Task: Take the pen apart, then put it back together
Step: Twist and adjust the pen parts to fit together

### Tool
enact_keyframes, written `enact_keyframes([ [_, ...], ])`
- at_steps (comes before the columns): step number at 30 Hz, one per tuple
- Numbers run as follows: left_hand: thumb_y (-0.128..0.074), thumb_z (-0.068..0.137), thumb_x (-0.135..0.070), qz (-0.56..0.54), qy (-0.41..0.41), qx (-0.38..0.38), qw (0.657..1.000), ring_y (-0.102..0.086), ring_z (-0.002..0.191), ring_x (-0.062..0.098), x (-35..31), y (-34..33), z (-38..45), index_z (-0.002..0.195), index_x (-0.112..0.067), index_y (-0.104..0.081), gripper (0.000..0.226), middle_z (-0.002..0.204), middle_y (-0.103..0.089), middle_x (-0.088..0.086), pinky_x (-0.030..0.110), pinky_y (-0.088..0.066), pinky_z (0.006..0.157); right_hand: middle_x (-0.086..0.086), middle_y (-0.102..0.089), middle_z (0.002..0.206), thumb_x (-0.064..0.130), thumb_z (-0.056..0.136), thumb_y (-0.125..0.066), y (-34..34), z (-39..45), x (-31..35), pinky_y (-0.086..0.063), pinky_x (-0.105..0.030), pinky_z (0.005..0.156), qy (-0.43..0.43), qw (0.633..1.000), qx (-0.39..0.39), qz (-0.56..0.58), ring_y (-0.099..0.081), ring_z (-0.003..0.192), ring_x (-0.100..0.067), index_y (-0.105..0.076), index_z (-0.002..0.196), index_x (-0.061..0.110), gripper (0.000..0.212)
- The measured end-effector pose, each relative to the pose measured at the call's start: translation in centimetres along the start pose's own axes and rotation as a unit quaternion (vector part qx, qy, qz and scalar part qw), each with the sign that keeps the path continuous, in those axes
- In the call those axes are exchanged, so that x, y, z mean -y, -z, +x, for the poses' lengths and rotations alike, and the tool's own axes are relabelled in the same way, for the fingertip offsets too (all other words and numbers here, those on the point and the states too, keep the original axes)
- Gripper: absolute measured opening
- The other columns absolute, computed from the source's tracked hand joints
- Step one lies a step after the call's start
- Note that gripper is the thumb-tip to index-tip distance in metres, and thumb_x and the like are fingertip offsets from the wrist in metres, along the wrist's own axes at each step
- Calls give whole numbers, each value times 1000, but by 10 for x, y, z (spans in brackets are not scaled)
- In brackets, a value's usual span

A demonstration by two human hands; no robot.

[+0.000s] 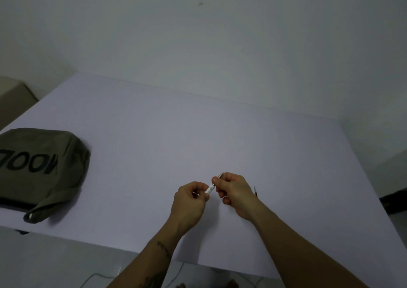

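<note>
A slim white pen [210, 188] with a silvery tip runs slantwise between my two hands, just above the pale table [198, 137]. My left hand [190, 201] pinches its lower, white end. My right hand [234, 191] grips the upper part, and the metal tip [221, 174] pokes out past the fingers. Most of the barrel is hidden by my fingers, so I cannot tell whether the pen is in one piece. A thin dark stick-like part [255, 191] shows just behind my right wrist, lying on the table.
A khaki cloth bag [41, 166] with dark lettering lies at the table's left edge, its strap toward the front. A plain wall rises behind the table. Pale floor with cables [99, 275] shows below the near edge.
</note>
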State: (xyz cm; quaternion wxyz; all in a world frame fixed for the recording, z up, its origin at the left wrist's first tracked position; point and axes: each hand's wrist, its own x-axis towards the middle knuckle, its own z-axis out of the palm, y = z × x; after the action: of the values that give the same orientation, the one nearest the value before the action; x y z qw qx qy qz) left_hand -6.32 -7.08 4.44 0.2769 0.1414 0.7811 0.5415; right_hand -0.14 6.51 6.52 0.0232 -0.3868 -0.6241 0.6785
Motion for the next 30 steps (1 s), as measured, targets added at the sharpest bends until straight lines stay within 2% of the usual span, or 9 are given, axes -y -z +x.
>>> enact_keyframes([
  [3, -65, 88, -10, 2, -2, 2, 1000, -56, 68, 12, -2, 2, 0, 90, -19, -72, 12, 79, -65, -3, 18, -44, 55, -7, -64, 74, 18, 90, -66, 1, -3, -1, -41, -23, 49, -5, 999, 32, 24, -51, 60, -14, -72, 86, 11, 10],
  [5, -65, 88, -10, 2, -1, -2, 1000, -56, 67, 12, -3, 3, 0, 90, -19, -73, 12, 78, -65, -3, 17, -43, 54, -7, -67, 78, 13, 91, -63, 5, -3, -2, -41, -24, 51, -13, 997, 59, 55, -53, 63, -15, -75, 98, 11, 15],
  [8, -65, 88, -9, 3, 1, -3, 1000, -55, 65, 11, -2, 2, -2, 90, -19, -72, 12, 77, -64, -3, 14, -42, 51, -6, -65, 74, 8, 91, -61, 7, -2, -3, -41, -24, 50, -8, 999, 38, 32, -52, 62, -14, -77, 92, 10, 16],
  [12, -65, 88, -9, 6, 1, -3, 1000, -57, 71, 13, 0, 1, -4, 94, -17, -72, 13, 83, -66, 0, 19, -46, 57, -6, -61, 70, 17, 89, -68, 1, -2, -4, -41, -22, 47, -13, 1000, 10, -6, -50, 57, -13, -67, 77, 10, 14],
  [15, -64, 88, -8, 8, 1, -7, 1000, -58, 73, 14, -1, 1, -4, 95, -16, -72, 13, 85, -66, -1, 19, -46, 59, -6, -64, 74, 17, 91, -65, 2, -6, -4, -41, -24, 49, -27, 999, 35, 6, -51, 61, -15, -72, 91, 12, 9],
  [18, -64, 88, -9, 10, 4, -7, 1000, -58, 70, 14, 0, 1, -5, 94, -17, -72, 13, 83, -66, -2, 18, -45, 57, -5, -65, 74, 7, 93, -58, 9, -7, -4, -39, -24, 50, -35, 995, 71, 60, -51, 62, -14, -75, 106, 13, 22],
  [21, -65, 88, -10, 12, 3, 0, 1000, -57, 69, 13, 2, 0, -6, 92, -20, -72, 13, 82, -66, -2, 16, -44, 55, -3, -63, 69, 4, 92, -58, 9, -7, -5, -39, -24, 50, -23, 997, 55, 53, -51, 60, -13, -77, 94, 8, 19],
  [25, -65, 88, -10, 4, 0, 3, 1000, -60, 70, 13, 2, -2, -5, 88, -24, -71, 15, 81, -66, -4, 14, -46, 54, -4, -54, 64, 16, 90, -67, 1, -6, -6, -37, -23, 46, -25, 999, 10, 28, -46, 55, -13, -68, 76, 10, 15],
  [30, -66, 87, -10, 4, -1, -1, 1000, -60, 71, 13, 3, -1, -4, 85, -27, -70, 17, 80, -66, -5, 15, -45, 54, -3, -60, 68, 9, 92, -62, 3, -9, -4, -38, -24, 49, -24, 998, 32, 56, -49, 60, -14, -74, 95, 7, 13],
])
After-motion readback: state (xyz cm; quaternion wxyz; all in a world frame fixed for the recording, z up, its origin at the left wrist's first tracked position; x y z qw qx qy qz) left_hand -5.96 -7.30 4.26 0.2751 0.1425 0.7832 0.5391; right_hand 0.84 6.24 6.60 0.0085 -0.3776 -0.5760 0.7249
